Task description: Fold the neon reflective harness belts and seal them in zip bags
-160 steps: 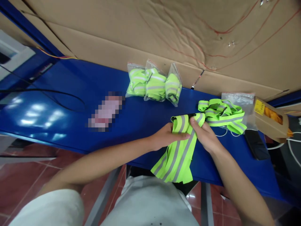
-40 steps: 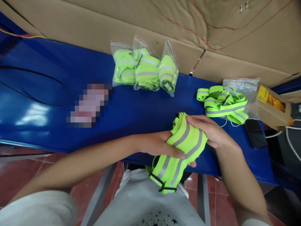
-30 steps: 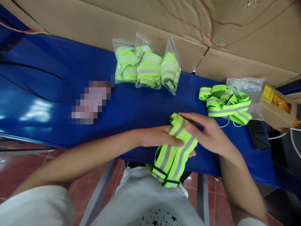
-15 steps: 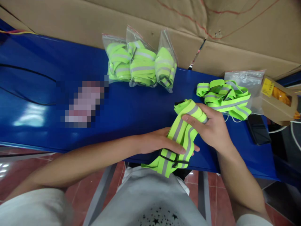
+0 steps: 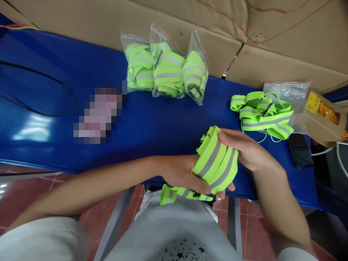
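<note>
1. Your left hand (image 5: 181, 175) cups the folded lime-yellow strap (image 5: 216, 165), thumb across its face.
2. Your right hand (image 5: 248, 150) grips that strap's upper right side.
3. You have it above the front edge of the blue table (image 5: 168, 123), its tail hanging below.
4. Farther right lies a loose strap pile (image 5: 263, 112), near a black phone (image 5: 300, 150).
5. Ahead, three bagged straps (image 5: 168, 76) stand by the cardboard (image 5: 103, 25).

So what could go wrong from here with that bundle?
The strap end dangling below the left hand might drag the folded bundle loose. The bundle could spring open if the right hand eases off. The loose strap pile, beside a white cord, might tangle.
</note>
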`<state>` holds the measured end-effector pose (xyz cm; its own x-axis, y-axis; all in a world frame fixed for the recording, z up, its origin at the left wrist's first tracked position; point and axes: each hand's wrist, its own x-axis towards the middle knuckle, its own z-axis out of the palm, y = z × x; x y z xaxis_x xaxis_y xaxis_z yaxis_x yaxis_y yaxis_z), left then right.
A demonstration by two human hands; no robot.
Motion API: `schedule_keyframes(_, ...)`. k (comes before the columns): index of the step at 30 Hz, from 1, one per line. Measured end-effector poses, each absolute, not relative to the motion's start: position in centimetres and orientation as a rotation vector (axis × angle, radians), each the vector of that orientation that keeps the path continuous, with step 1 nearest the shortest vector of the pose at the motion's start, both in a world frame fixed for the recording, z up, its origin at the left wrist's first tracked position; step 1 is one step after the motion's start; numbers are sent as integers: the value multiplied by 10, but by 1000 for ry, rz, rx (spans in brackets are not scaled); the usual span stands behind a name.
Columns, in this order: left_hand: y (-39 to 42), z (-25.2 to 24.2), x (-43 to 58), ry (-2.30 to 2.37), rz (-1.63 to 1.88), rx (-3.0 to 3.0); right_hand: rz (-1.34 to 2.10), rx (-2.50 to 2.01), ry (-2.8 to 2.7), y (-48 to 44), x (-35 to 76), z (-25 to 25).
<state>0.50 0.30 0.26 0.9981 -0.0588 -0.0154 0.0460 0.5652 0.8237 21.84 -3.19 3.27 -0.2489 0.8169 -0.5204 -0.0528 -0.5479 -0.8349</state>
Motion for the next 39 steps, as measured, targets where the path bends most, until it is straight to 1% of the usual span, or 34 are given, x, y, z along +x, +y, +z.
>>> schedule_keyframes(3,9,-5,6,13,-12,989,1487,-1494,-1201,-33,217,27)
schedule_keyframes(5,14,-8,6,20,-11,1002,1353,-1523,-1335,-33,215,24)
schedule_keyframes(6,16,-8,6,24,-15,1006,1344,-1528,-1388,-34,214,23)
schedule_keyframes(7,17,-6,6,26,-27,1009,1372,-1522,-1422,-34,212,23)
schedule_keyframes(9,19,0,5,11,-70,1012,1537,-1456,-1411,-35,208,22)
schedule_keyframes(12,18,13,3,0,-144,974,1821,-1318,-1207,-37,199,22)
schedule_keyframes(14,17,18,2,12,-158,888,1887,-1300,-1029,-37,195,22)
schedule_keyframes(17,17,17,3,-16,-206,738,1904,-1339,-840,-37,197,25)
schedule_keyframes(20,19,15,4,-42,-242,778,1935,-1349,-749,-36,202,30)
schedule_keyframes(23,20,14,6,-4,-193,925,1944,-1344,-872,-37,203,31)
schedule_keyframes(26,21,11,7,6,-149,984,1664,-1409,-1189,-37,202,28)
schedule_keyframes(28,21,6,7,33,-101,952,1501,-1476,-1212,-36,205,25)
schedule_keyframes(29,22,4,8,56,-73,923,1486,-1501,-1173,-35,207,24)
schedule_keyframes(31,22,0,8,83,-45,880,1571,-1503,-1092,-34,215,24)
schedule_keyframes(35,20,-8,10,108,-18,866,1872,-1344,-1110,-35,222,30)
schedule_keyframes(37,19,-12,11,141,-20,828,1861,-1351,-1184,-37,218,32)
schedule_keyframes(39,18,-14,10,167,-45,767,1740,-1428,-1240,-38,212,31)
